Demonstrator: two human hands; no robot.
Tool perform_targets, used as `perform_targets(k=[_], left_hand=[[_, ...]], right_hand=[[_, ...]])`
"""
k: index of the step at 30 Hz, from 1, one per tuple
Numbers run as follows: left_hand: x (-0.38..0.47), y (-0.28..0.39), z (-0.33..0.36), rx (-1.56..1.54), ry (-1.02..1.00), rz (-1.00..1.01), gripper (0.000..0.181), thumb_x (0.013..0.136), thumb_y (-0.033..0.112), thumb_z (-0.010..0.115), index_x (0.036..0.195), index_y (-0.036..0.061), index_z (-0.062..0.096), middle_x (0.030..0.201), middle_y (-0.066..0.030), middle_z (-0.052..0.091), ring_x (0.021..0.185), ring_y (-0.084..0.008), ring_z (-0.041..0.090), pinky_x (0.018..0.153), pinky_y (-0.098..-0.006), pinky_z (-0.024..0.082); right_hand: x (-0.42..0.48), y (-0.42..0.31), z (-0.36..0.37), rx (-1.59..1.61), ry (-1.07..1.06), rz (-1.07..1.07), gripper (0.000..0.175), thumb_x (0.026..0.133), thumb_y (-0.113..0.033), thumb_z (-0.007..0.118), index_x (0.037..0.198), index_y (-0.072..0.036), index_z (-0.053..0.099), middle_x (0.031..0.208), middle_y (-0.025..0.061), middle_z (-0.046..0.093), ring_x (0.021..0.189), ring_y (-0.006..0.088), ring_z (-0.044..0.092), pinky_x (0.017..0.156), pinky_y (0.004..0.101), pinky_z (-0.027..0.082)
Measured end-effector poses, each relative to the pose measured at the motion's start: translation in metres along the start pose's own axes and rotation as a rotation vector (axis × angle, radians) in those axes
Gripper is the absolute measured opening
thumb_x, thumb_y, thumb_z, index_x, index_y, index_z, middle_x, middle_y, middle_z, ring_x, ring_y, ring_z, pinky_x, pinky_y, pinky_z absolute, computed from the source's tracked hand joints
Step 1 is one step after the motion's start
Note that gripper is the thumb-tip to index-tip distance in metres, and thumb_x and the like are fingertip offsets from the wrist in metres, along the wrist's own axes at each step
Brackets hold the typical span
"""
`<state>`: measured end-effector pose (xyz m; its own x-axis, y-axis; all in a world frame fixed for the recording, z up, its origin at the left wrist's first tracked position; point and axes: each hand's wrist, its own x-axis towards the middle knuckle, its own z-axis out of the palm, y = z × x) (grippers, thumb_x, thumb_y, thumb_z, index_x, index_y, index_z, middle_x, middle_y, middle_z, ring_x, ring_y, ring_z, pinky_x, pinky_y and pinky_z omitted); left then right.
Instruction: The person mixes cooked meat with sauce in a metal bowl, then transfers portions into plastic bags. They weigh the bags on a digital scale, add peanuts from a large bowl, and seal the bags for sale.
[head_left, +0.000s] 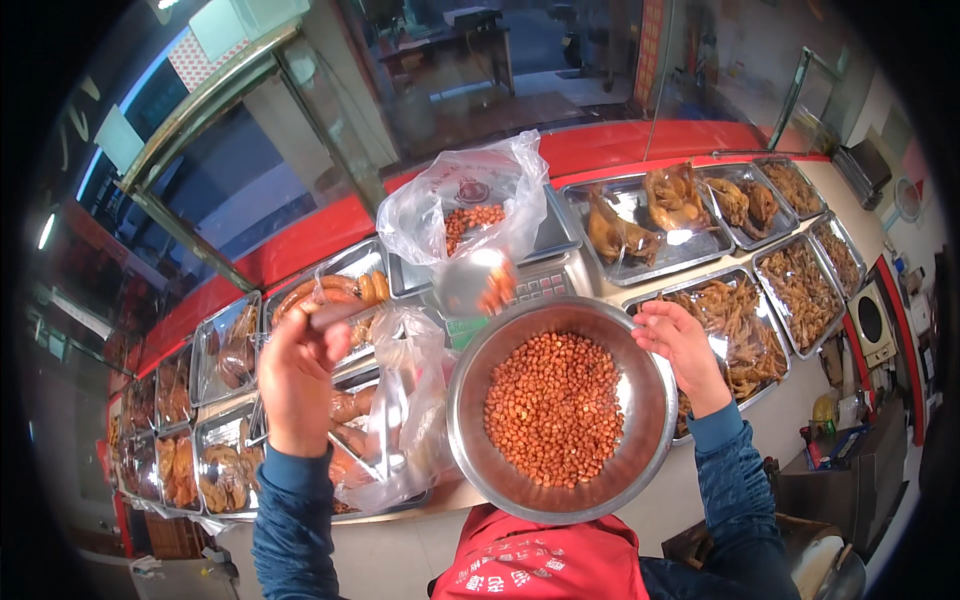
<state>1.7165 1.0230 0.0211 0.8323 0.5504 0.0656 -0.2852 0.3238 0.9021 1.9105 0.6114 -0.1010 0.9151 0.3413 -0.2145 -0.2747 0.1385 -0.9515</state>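
Note:
My left hand (306, 367) grips the handle of a metal scoop (459, 289), blurred by motion. Some peanuts spill at the scoop's right side, between a clear plastic bag (405, 217) and a large steel bowl (465, 397). The bag stands wide on a scale's metal tray (561, 221) and has reddish peanuts (480, 216) inside. Many more peanuts (553, 409) fill the bottom of the bowl, which sits against the red apron in front of me. At the bowl's upper right rim my right hand (679, 349) has its fingertips close to the metal; whether it grips the rim is unclear.
Metal trays of cooked poultry (649, 274) and chicken feet (784, 367) line the counter to the right. Sausages (330, 289) and other cooked meats (225, 480) lie in trays at left. Another plastic bag (420, 420) is left of the bowl. Glass panels (495, 112) stand behind.

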Motion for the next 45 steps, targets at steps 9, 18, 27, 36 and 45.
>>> perform_targets(k=[9,18,27,36,45], left_hand=[[0.090,-0.013,0.047,0.605,-0.187,0.382,0.025,0.096,0.003,0.063,0.120,-0.0033,0.061,0.104,-0.0127,0.069,0.095,-0.0180,0.069,0.088,-0.0304,0.055],[-0.040,-0.035,0.022,0.808,-0.369,0.877,0.035,0.089,-0.005,0.063,0.123,-0.0031,0.059,0.125,-0.0232,0.062,0.105,-0.0292,0.068,0.091,-0.0361,0.055],[-0.122,-0.111,0.008,1.269,-1.113,0.584,0.053,0.079,0.004,0.069,0.131,0.0059,0.058,0.131,-0.0186,0.059,0.110,-0.0304,0.063,0.092,-0.0401,0.053],[-0.038,-0.034,-0.001,1.128,-0.294,0.760,0.019,0.086,0.004,0.068,0.105,0.0007,0.068,0.091,-0.0132,0.070,0.086,-0.0228,0.069,0.075,-0.0327,0.054],[0.186,-0.086,0.038,0.911,0.151,0.180,0.045,0.083,0.034,0.077,0.106,-0.0041,0.067,0.089,-0.0194,0.072,0.084,-0.0310,0.070,0.076,-0.0422,0.055]], right_hand=[[-0.001,0.005,0.005,-0.004,-0.037,0.002,0.029,0.098,-0.014,0.061,0.124,-0.001,0.058,0.114,0.0116,0.065,0.097,0.0194,0.067,0.088,0.0298,0.055],[0.012,-0.013,-0.002,-0.053,-0.009,-0.046,0.028,0.098,-0.011,0.058,0.124,0.000,0.057,0.115,0.0132,0.066,0.097,0.0192,0.067,0.088,0.0302,0.055],[0.099,-0.075,0.104,-0.280,-0.070,-0.386,0.050,0.094,-0.029,0.069,0.131,0.001,0.054,0.118,0.0106,0.065,0.101,0.0157,0.063,0.086,0.0293,0.051],[0.164,-0.101,0.169,-0.520,0.038,-0.577,0.030,0.088,-0.026,0.068,0.096,0.003,0.071,0.082,0.0086,0.070,0.077,0.0199,0.066,0.070,0.0334,0.049],[0.154,-0.121,0.159,-0.304,-0.177,-0.374,0.015,0.088,-0.018,0.068,0.083,-0.004,0.067,0.070,0.0011,0.062,0.065,0.0101,0.056,0.059,0.0262,0.041]])
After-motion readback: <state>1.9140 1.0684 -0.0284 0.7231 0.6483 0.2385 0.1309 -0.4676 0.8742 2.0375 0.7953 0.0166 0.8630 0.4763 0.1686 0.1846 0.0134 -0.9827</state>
